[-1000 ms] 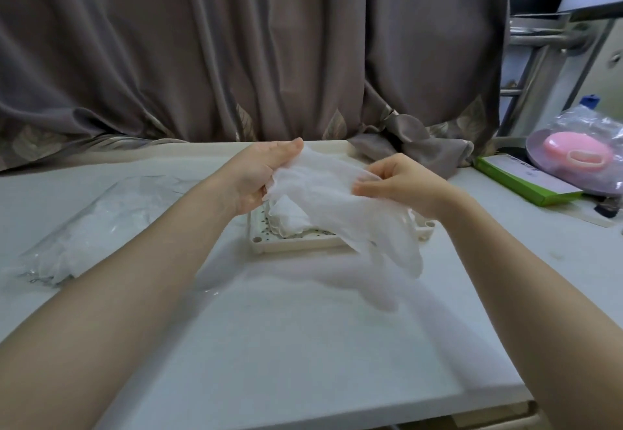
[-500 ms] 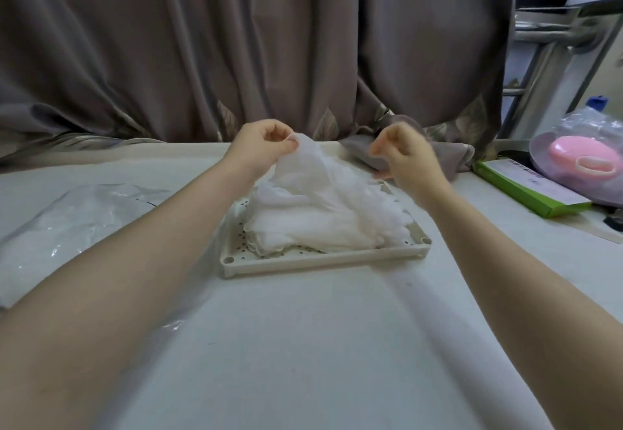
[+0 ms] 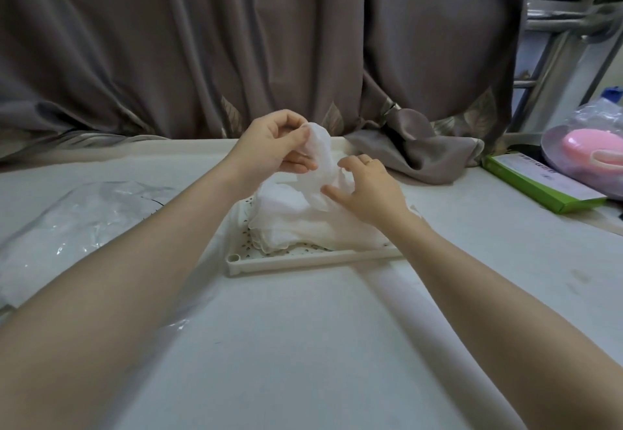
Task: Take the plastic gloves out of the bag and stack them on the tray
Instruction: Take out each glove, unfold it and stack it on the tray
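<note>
On the tabletop, near edge: the pale tabletop (image 3: 303, 345) shows here between two bare forearms that reach forward from the lower corners.
Bag: a clear plastic bag (image 3: 77, 224) lies flat to the left, under and beside the left forearm, with white gloves showing through it; well apart from the tray.
Tray: a cream perforated tray (image 3: 303, 258) sits in the middle of the tabletop, its near rim facing the person.
Stack: a loose pile of white plastic gloves (image 3: 296, 224) lies on the tray, the edges layered at the left side.
Right hand: the right hand (image 3: 367, 190) rests over the right part of the pile, fingers spread and gently bent, thumb touching the hanging edge of the raised glove; a ring shows on one finger. Whether it actually pinches the film, I cannot tell.
Raised glove: one glove (image 3: 318, 163) rises from the pile in a crumpled strip, its lower end against the stack.
Left hand: the left hand (image 3: 276, 146) is held above the far left of the tray, fingers curled, pinching the top of the raised glove.
Right side: a green box (image 3: 539, 181) lies near the tabletop's right edge, with a pink item in clear wrapping (image 3: 593, 149) just behind it.
Far edge: a grey-brown curtain (image 3: 236, 48) hangs behind, its hem bunched on the tabletop.
</note>
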Tool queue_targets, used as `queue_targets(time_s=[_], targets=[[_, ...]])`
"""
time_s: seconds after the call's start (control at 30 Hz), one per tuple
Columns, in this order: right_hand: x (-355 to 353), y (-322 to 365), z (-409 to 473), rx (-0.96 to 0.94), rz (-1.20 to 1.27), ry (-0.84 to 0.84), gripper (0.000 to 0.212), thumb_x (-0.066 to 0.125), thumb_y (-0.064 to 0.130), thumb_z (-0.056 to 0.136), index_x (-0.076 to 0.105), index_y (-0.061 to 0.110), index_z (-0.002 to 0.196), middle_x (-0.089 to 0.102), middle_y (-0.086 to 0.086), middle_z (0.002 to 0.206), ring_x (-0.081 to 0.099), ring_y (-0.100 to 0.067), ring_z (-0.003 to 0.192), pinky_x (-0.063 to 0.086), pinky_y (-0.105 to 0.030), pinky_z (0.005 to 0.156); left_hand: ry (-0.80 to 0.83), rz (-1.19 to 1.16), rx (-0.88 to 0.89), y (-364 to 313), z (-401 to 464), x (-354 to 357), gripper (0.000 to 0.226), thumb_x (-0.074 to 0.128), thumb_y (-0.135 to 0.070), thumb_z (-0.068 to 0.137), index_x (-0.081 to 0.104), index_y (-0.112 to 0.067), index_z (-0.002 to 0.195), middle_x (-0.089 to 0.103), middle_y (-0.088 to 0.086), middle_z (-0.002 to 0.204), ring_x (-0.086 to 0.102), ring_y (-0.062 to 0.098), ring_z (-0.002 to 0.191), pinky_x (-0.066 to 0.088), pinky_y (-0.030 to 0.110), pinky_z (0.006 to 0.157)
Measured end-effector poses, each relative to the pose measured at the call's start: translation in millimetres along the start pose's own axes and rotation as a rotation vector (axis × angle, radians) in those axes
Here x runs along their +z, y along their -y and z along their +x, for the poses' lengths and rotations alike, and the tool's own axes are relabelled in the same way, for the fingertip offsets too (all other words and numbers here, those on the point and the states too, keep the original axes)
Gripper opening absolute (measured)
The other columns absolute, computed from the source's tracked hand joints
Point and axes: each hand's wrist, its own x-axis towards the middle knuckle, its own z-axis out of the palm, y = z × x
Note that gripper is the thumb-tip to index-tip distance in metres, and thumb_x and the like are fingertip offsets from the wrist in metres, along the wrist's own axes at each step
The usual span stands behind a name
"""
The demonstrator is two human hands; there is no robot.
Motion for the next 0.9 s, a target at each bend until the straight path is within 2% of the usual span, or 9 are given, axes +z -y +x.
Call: queue_targets(time_s=[0.07, 0.17, 0.27, 0.33, 0.43, 0.6, 0.7, 0.8, 0.9], targets=[[1.7, 2.8, 3.2, 0.012, -0.052, -0.023, 0.022, 0.051, 0.032, 0.091, 0.052, 0.011, 0.09, 0.049, -0.003, 0.098, 0.049, -0.026, 0.107, 0.036, -0.033, 0.068, 0.05, 0.004, 0.014, 1.0, 3.9, 1.8, 0.012, 0.05, -0.015, 0.096, 0.058, -0.013, 0.088, 0.066, 0.005, 0.08, 0.069, 0.013, 0.066, 0.057, 0.025, 0.067], [-2.7, -2.6, 13.6, 0.121, -0.091, -0.045, 0.025, 0.04, 0.011, 0.089, 0.035, 0.01, 0.065, 0.047, -0.008, 0.085, 0.052, -0.033, 0.095, 0.031, -0.033, 0.063, 0.025, 0.029, 0.035, 7.7, 13.4, 1.6, 0.014, 0.049, -0.013, 0.097, 0.059, -0.012, 0.087, 0.067, 0.005, 0.083, 0.068, 0.014, 0.074, 0.057, 0.028, 0.077], [-18.1, -18.3, 29.6, 0.172, 0.105, -0.22, 0.016, 0.038, 0.004, 0.087, 0.048, 0.008, 0.075, 0.061, -0.021, 0.089, 0.057, -0.039, 0.089, 0.036, -0.037, 0.063, -0.014, -0.006, 0.049, 9.3, 22.0, 0.5, 0.012, 0.051, -0.012, 0.095, 0.059, -0.01, 0.086, 0.065, 0.004, 0.085, 0.067, 0.014, 0.085, 0.054, 0.024, 0.084], [-36.9, -24.4, 39.2, 0.121, 0.271, -0.428, 0.022, 0.038, 0.0, 0.081, 0.059, 0.003, 0.083, 0.063, -0.017, 0.083, 0.058, -0.036, 0.08, 0.046, -0.045, 0.068, 0.002, -0.036, 0.078, 5.8, 27.8, -2.2, 0.011, 0.054, -0.01, 0.094, 0.059, -0.011, 0.084, 0.062, 0.008, 0.089, 0.062, 0.015, 0.09, 0.052, 0.025, 0.091], [-52.1, -24.8, 32.5, -0.085, 0.156, -0.536, 0.026, 0.041, -0.002, 0.079, 0.065, 0.0, 0.088, 0.066, -0.015, 0.089, 0.058, -0.031, 0.081, 0.047, -0.039, 0.07, 0.064, 0.01, 0.122, 8.4, 24.2, -8.9, 0.011, 0.055, -0.008, 0.092, 0.06, -0.013, 0.084, 0.06, 0.014, 0.102, 0.055, 0.018, 0.098, 0.045, 0.034, 0.099], [-16.3, -32.6, -9.8, -0.208, -0.201, -0.188, 0.028, 0.048, -0.004, 0.078, 0.067, 0.006, 0.096, 0.067, -0.012, 0.097, 0.056, -0.035, 0.095, 0.047, -0.04, 0.072, 0.104, 0.23, -0.045, 48.7, -10.5, -24.6, 0.018, 0.055, -0.01, 0.092, 0.058, -0.019, 0.078, 0.068, -0.006, 0.107, 0.061, 0.013, 0.096, 0.045, 0.029, 0.09], [-4.9, -28.8, -26.0, -0.168, -0.432, 0.045, 0.027, 0.047, 0.002, 0.082, 0.063, 0.009, 0.102, 0.065, -0.007, 0.101, 0.052, -0.029, 0.101, 0.033, -0.029, 0.071, 0.166, 0.474, -0.142, 61.4, -22.1, -30.7, 0.021, 0.054, -0.012, 0.091, 0.061, -0.026, 0.076, 0.066, -0.01, 0.108, 0.06, 0.014, 0.097, 0.046, 0.031, 0.086], [-12.6, -17.2, -37.7, -0.086, -0.386, 0.157, 0.025, 0.046, 0.017, 0.086, 0.062, 0.013, 0.104, 0.063, -0.008, 0.103, 0.05, -0.028, 0.104, 0.028, -0.028, 0.07, 0.203, 0.666, -0.222, 59.7, -28.4, -31.4, 0.018, 0.052, -0.023, 0.087, 0.065, -0.023, 0.074, 0.067, -0.003, 0.111, 0.06, 0.018, 0.104, 0.047, 0.037, 0.094], [-34.9, -7.8, -36.6, -0.06, -0.333, 0.199, 0.031, 0.043, 0.036, 0.088, 0.065, 0.019, 0.1, 0.063, -0.006, 0.101, 0.048, -0.028, 0.108, 0.032, -0.034, 0.08, -0.007, 0.851, -0.053, 49.3, -27.8, -29.9, 0.04, 0.036, -0.034, 0.077, 0.063, -0.004, 0.079, 0.067, 0.01, 0.094, 0.058, 0.03, 0.094, 0.045, 0.041, 0.083]])
